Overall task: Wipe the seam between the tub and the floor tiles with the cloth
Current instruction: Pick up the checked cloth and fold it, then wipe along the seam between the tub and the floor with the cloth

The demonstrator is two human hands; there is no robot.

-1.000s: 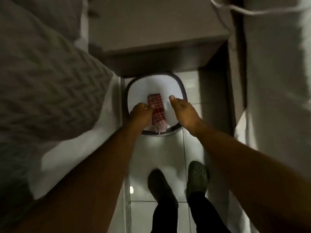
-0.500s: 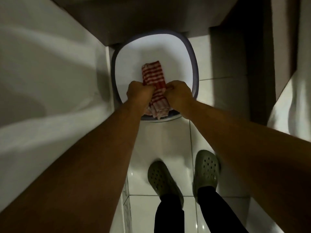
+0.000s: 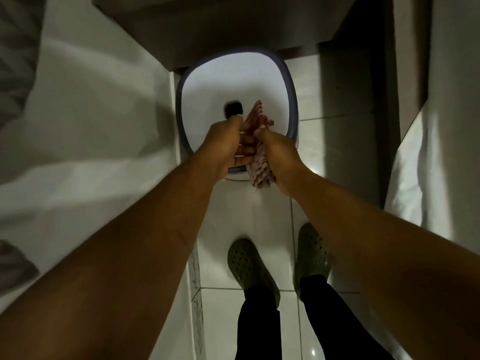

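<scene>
Both hands are out in front, over the near rim of the basin (image 3: pixel 291 81). The cloth (image 3: pixel 259 165), red-and-white checked, is bunched between them. The left hand (image 3: pixel 220 149) has its fingers (image 3: pixel 245 149) curled into the cloth from the left; the right hand (image 3: pixel 279 157) is closed around it from the right. Both are gripping the cloth. Its upper end sticks up past the fingertips above the white basin interior; its lower end hangs below the hands and over the basin's near rim, above the floor tiles (image 3: pixel 259 216).

The basin is white with a dark rim and stands on the floor tiles, close beside the white tub wall (image 3: pixel 104 126) on the left. A small dark patch (image 3: pixel 233 110) shows on the basin bottom, just left of the cloth; what it is cannot be told.

No brand, label or writing can be read anywhere.

Against the frame half a second ago: the cloth then lay flat across the basin rim with both hands pressed on it; it is now lifted and gathered. The dark patch, covered then, is now exposed. Two green clogs (image 3: pixel 249 266) stand on the tiles as before.
</scene>
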